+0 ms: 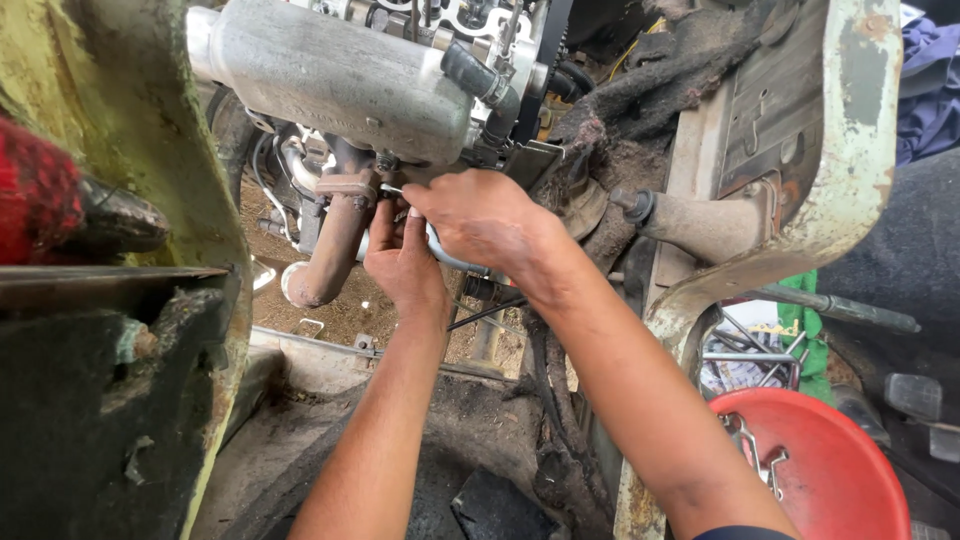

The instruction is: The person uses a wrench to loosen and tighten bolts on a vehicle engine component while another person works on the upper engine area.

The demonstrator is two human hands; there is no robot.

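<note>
Head view showed both my hands under the grey engine housing (330, 75). My right hand (485, 220) had its grip clamped on a silver wrench (440, 252), its head set at the fitting just above the rusty exhaust pipe (335, 240). My left hand (405, 265) sat just beneath, fingers pressed up against the wrench shaft; couldn't tell whether that grip was fully closed on it. Black hose (480, 80) ran across the housing above. Red bowl (830, 470) with small metal parts sat well off to the right, near loose tools (750, 360).
</note>
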